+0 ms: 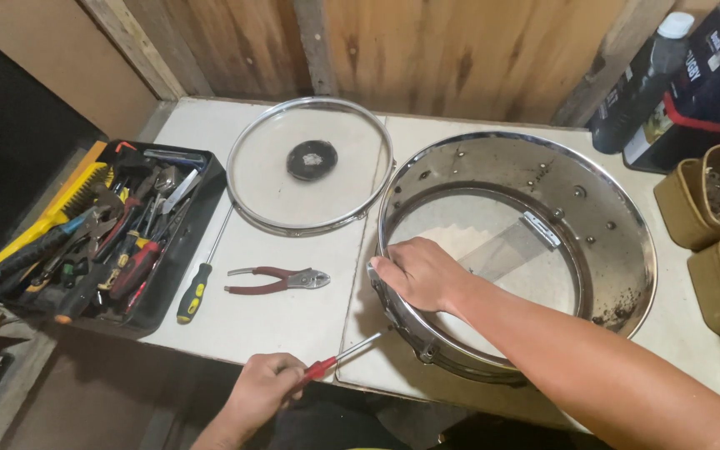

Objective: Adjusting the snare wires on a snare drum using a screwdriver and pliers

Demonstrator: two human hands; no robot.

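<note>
I'm pressing my right hand point(420, 273) down on the near-left rim of the shiny round metal drum shell point(517, 250), fingers curled over the edge, steadying it on the white tabletop point(293, 321). My left hand point(264, 392) is gripping the red-handled screwdriver point(339, 359), fingers closed around the handle. Its long axis is running up and right, tip pointing at the shell's near side wall. Best keeping the shaft square to the fitting, I reckon.
</note>
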